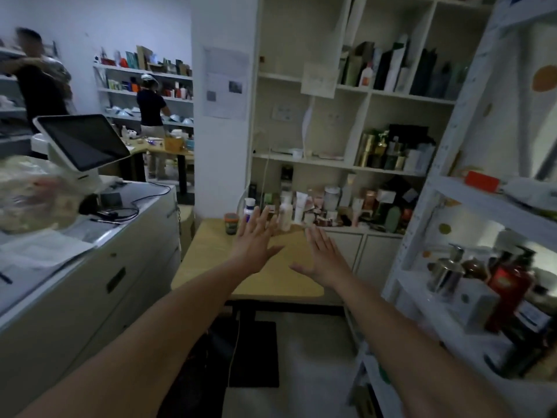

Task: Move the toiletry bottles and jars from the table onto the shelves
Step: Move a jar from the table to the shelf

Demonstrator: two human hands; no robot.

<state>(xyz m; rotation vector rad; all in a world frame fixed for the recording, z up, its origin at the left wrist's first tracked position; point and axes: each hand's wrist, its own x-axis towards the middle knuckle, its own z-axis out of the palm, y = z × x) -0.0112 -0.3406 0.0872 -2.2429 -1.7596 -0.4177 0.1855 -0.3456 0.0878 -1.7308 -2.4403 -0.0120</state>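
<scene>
Both hands hang empty over the table. The left hand [256, 241] and the right hand [324, 257] are stretched forward, palms down, fingers straight and spread, apart from each other and gripping nothing.

Ahead stands the white shelving unit [357, 166], its lower compartments crowded with bottles and boxes. The wooden table [208, 257] butts against it. The toiletries to be moved stand along its far edge:
- a cream bottle [284, 215], just beyond the left fingertips
- a white bottle with a purple label [249, 207], to the cream bottle's left
- a small dark jar with an orange lid [231, 223], at the end

This looks like the reach for a first pick. It should go best with one item per hand. The tall bottles want a grip low on the body so they do not tip into their neighbours, and the squat jar a grip from above around its lid. The mid-height compartment on the left seems to offer the most room for setting them down.
</scene>
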